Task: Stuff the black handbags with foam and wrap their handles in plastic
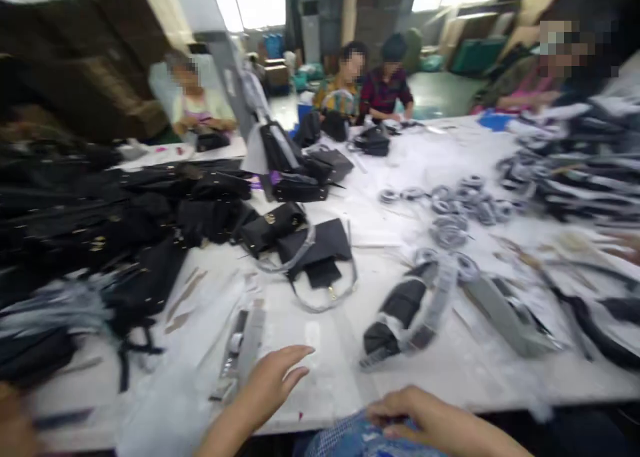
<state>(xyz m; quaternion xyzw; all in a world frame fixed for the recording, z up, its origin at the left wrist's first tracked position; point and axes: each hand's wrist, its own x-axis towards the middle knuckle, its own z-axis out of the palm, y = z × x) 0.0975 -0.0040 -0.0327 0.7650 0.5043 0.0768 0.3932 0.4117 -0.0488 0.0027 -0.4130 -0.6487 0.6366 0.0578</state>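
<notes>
My left hand [280, 375] reaches over the white table with fingers stretched out and thumb apart, holding nothing. It is nearest a grey metal holder [239, 350], perhaps a tape dispenser. My right hand [403, 409] hovers low at the table's front edge, above the blue patterned cloth [367, 438] on my lap. Its fingers are loosely bent, with a gap to the thumb and nothing visible between them. Beyond my hands lie a black handbag [325, 247] with a film-wrapped strap and a rolled black bag [403, 303] with a wrapped handle. The picture is blurred.
Black bags [100, 230] are piled at left. Coiled rolls [450, 207] and a second grey holder [510, 317] lie at right, near a tall stack of black pieces [590, 170]. Clear plastic [165, 397] covers the near left. Several people sit around the table.
</notes>
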